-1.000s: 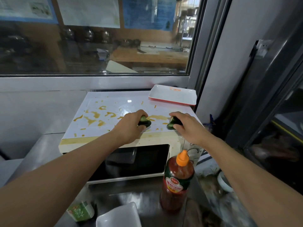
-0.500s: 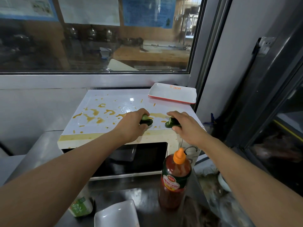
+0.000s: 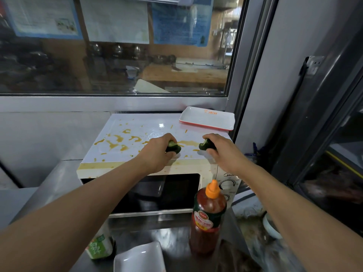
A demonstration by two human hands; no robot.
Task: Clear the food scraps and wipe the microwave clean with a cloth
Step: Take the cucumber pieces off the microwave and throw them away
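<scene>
From the head view, I saw both arms stretched forward over the top of the microwave (image 3: 137,124). My left hand (image 3: 157,152) had its fingers curled round a dark green vegetable scrap (image 3: 173,148), and the scrap rested on the top, near the front edge. My right hand (image 3: 220,149) gripped a second green scrap (image 3: 205,146) in the same way, a little to the right and also near the front edge. I judged that each hand took one piece so that both could be cleared in one go.

A white tray with a red rim (image 3: 206,125) lay on the back right corner of the top, apart from the hands. It seemed a likely place for the scraps, but I could not be sure. Yellow sauce stains (image 3: 117,140) spread over the left and middle of the top, so the wiping was not yet done. I saw no cloth in this view.

In front of the microwave, on the steel counter, stood a red sauce bottle with an orange cap (image 3: 209,211), and near the lower edge a white dish (image 3: 139,258).
</scene>
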